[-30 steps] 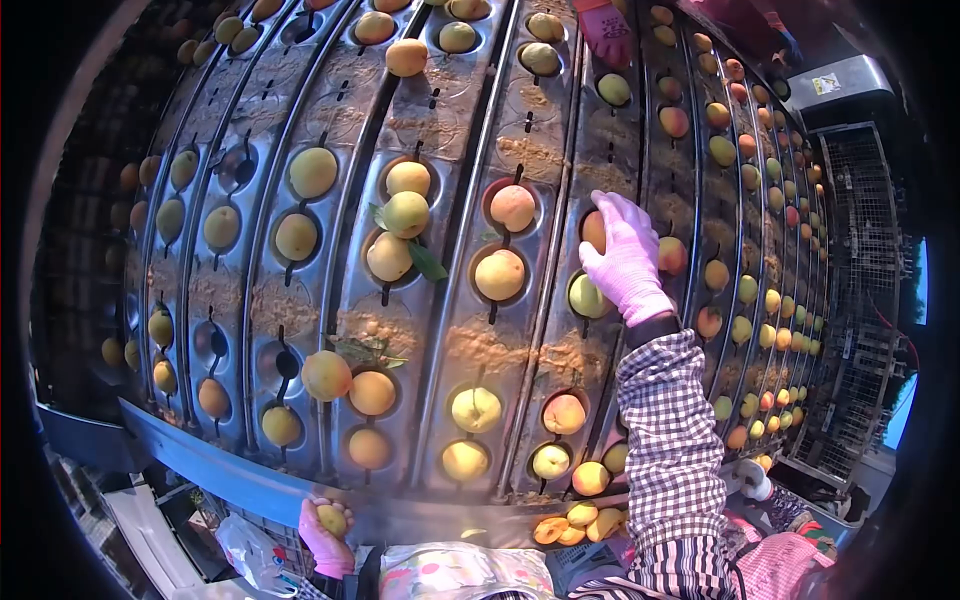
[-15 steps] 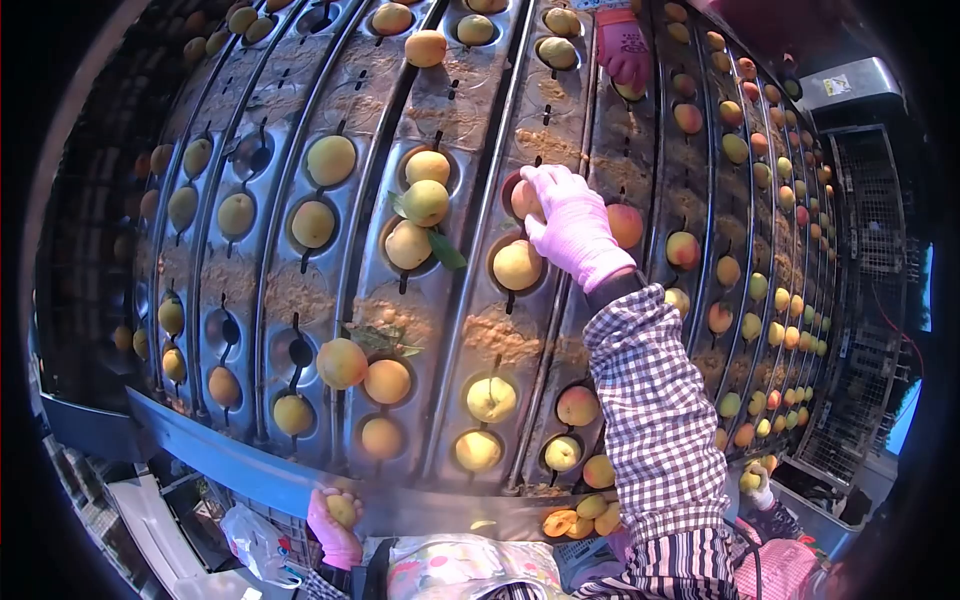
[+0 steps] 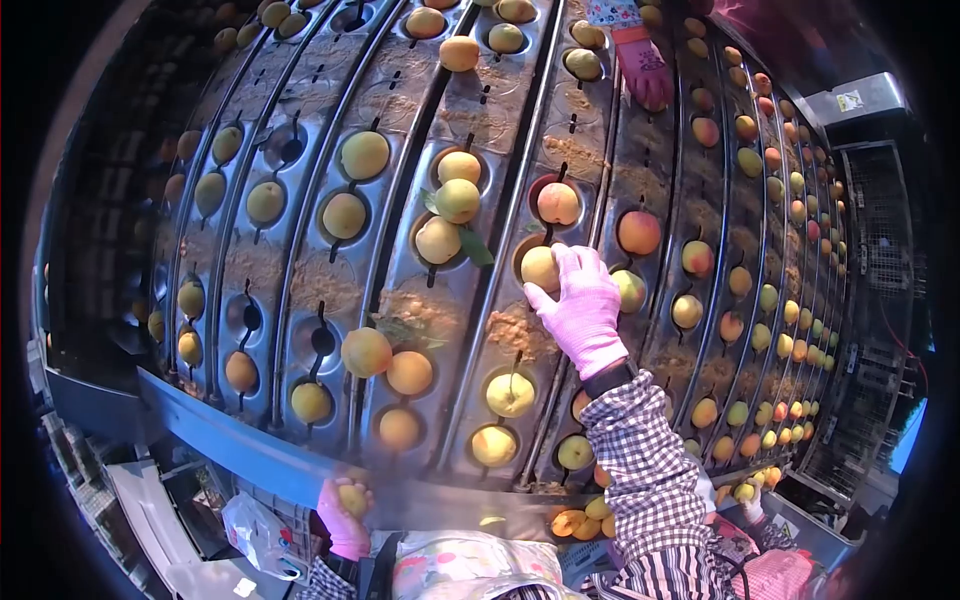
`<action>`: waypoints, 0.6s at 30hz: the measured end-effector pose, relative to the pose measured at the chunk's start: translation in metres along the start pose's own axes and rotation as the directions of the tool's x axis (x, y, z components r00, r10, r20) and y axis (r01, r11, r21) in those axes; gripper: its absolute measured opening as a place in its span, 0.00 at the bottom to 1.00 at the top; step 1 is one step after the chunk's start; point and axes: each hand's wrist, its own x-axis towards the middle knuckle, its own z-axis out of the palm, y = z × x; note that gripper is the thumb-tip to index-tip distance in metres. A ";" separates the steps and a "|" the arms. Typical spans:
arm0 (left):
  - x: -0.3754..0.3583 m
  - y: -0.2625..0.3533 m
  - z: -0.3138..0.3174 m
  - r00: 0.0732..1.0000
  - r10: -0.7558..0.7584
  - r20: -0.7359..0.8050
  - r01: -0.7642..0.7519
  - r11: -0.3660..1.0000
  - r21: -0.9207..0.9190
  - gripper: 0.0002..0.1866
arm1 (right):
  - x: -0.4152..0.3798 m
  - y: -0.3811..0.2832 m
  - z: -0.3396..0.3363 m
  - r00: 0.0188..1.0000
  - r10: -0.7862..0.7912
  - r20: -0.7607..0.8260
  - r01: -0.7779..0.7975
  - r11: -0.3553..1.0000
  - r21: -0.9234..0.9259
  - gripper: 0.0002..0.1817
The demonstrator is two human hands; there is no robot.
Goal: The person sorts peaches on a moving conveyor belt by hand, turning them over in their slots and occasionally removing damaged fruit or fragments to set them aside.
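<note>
My right hand (image 3: pixel 583 305), in a pink glove, has its thumb and fingers around the side of a yellow peach (image 3: pixel 538 268) in a metal cup. Just above it, a redder peach (image 3: pixel 558 203) lies in the neighbouring cup. Down at the lower left, my left hand (image 3: pixel 342 520), also gloved in pink, is closed on a yellowish peach (image 3: pixel 353 498). To the left of my right hand, several peaches crowd one tray, with a green leaf (image 3: pixel 474 246) beside the lowest one (image 3: pixel 438 241).
Long rows of metal cup trays (image 3: pixel 400 290) hold peaches, with brown residue on them. Another person's pink-gloved hand (image 3: pixel 645 72) reaches in at the top. A metal rail (image 3: pixel 250 440) borders the near edge; cut fruit pieces (image 3: pixel 570 522) lie below it at right.
My right hand has moved from the redder peach to the yellow one below it, uncovering the redder peach. The trays appear shifted slightly right in view. My left hand still holds its peach.
</note>
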 end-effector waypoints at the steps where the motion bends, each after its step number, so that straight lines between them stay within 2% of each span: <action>1: -0.001 0.001 0.001 1.000 -0.006 0.004 0.006 1.000 -0.003 0.19 | 0.002 0.000 0.004 1.000 0.017 0.003 -0.017 0.999 -0.031 0.32; 5: 0.000 0.003 0.001 1.000 -0.019 0.016 0.019 1.000 -0.009 0.18 | 0.020 -0.021 -0.009 0.998 0.007 0.070 0.007 0.978 -0.208 0.32; 8: 0.001 0.001 -0.001 1.000 -0.020 0.015 0.020 1.000 -0.009 0.17 | 0.036 -0.031 -0.001 0.984 -0.154 -0.084 0.141 0.979 -0.146 0.34; 10: 0.000 0.002 -0.001 1.000 -0.023 0.016 0.023 1.000 -0.010 0.16 | 0.053 -0.052 -0.002 0.979 -0.197 -0.057 0.196 0.980 -0.024 0.34; 14: 0.002 -0.001 -0.005 1.000 -0.017 0.025 0.017 1.000 -0.016 0.14 | 0.091 -0.079 0.020 0.910 -0.414 0.025 0.415 0.905 -0.090 0.33; 15: 0.003 -0.003 -0.008 1.000 -0.010 0.024 0.010 1.000 -0.016 0.14 | 0.098 -0.081 0.026 0.887 -0.451 0.105 0.462 0.876 -0.142 0.33; 16: 0.004 -0.004 -0.010 0.999 -0.018 0.038 0.019 1.000 -0.022 0.14 | 0.102 -0.078 0.039 0.875 -0.472 0.108 0.484 0.850 -0.209 0.30; 18: 0.008 -0.011 -0.009 1.000 0.008 0.008 -0.008 1.000 -0.027 0.19 | 0.109 -0.081 0.029 0.873 -0.459 0.165 0.482 0.862 -0.156 0.27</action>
